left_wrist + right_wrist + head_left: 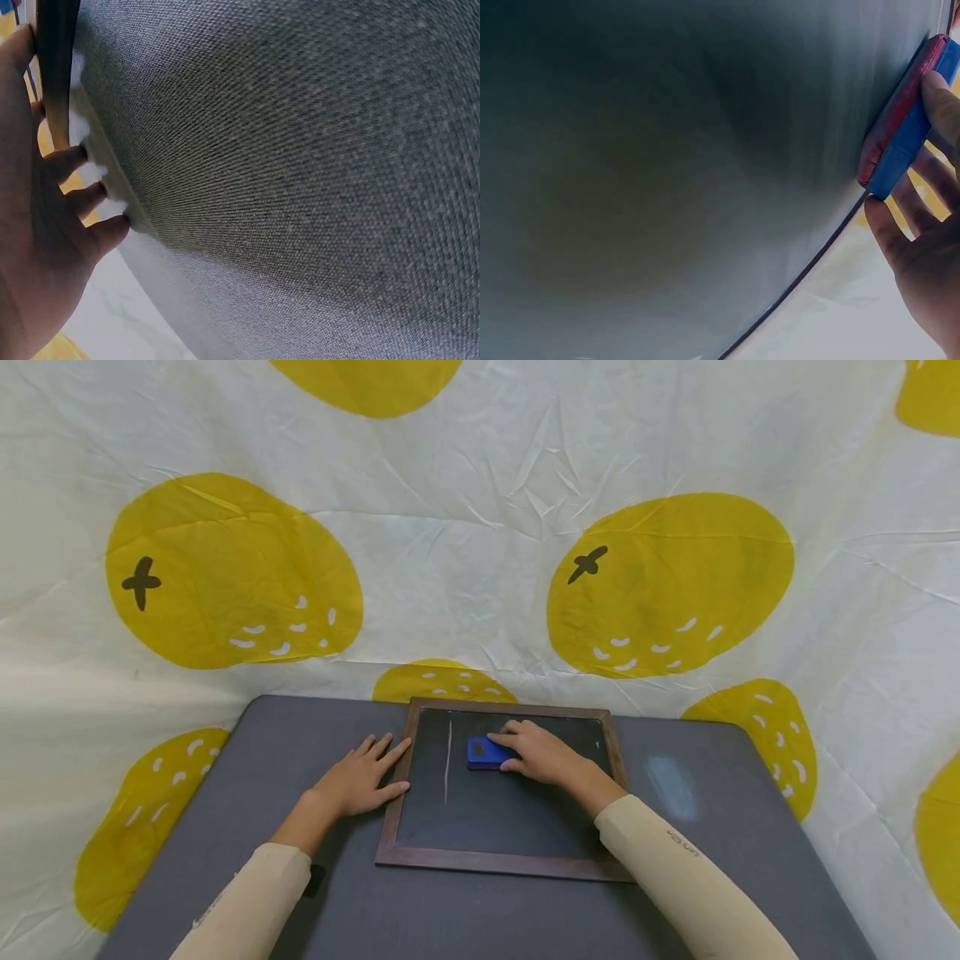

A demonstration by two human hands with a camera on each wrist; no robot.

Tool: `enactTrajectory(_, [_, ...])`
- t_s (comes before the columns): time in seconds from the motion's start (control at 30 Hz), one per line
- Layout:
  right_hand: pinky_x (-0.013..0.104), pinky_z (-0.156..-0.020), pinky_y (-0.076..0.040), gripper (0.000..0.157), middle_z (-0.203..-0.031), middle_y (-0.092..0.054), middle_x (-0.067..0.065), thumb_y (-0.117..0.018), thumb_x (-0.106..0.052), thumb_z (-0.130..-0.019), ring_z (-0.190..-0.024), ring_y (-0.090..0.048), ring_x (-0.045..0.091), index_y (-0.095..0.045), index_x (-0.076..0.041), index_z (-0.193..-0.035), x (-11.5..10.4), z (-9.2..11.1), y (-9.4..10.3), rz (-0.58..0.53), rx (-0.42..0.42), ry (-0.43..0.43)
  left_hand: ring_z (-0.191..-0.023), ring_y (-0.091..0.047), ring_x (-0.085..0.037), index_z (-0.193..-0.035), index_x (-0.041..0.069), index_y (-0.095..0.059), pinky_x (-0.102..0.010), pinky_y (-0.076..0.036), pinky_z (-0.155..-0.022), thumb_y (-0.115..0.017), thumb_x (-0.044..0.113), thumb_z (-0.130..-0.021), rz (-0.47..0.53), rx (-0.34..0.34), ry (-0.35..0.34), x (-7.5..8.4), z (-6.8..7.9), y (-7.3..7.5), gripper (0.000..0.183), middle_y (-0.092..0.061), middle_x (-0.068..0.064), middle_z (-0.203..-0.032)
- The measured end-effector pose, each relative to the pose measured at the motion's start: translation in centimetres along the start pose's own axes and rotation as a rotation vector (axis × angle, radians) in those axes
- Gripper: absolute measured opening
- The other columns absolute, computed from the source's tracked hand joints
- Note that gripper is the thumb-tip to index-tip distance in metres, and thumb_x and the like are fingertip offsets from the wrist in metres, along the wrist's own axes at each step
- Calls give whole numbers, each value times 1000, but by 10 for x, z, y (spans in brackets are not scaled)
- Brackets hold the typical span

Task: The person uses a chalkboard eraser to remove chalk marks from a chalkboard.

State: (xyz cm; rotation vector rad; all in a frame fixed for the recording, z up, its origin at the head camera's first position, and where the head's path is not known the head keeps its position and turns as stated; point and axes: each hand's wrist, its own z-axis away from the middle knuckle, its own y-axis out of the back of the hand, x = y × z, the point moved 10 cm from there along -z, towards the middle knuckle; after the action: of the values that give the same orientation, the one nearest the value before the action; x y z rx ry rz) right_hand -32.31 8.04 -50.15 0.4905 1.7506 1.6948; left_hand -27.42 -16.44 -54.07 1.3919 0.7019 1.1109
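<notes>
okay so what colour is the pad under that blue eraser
The pad is pinkish red; it shows best in the right wrist view.

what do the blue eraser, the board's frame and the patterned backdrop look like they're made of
Eraser: probably hard plastic, judging by the smooth, evenly blue body; its reddish pad looks soft, perhaps felt or foam, with a rounded edge.
Frame: likely wood, stained or painted dark brown; imitation wood is possible.
Backdrop: apparently thin printed fabric, since it shows creases and soft wrinkles.
</notes>
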Motion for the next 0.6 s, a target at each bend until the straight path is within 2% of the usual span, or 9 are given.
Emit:
enactTrajectory(0.33, [46, -104, -52, 57, -138, -59, 18, -71, -25, -99, -118, -61, 30, -54, -7, -151, 33, -41, 10, -8, 39, -74, -153, -24, -52, -167, 22, -23, -72, -31, -115, -44, 65, -104, -8, -14, -9, -4, -5, 1, 80, -26, -22, -169])
enactTrajectory(0.6, [47, -110, -48, 58, -144, -56, 18, -69, -23, -101, -127, -57, 32, -51, -7, -153, 43, -52, 13, -35, 12, -117, -154, -23, -52, -167, 23, -21, -71, -30, -116, -44, 65, -104, -10, -28, -20, -11, -13, 3, 80, -24, -21, -169])
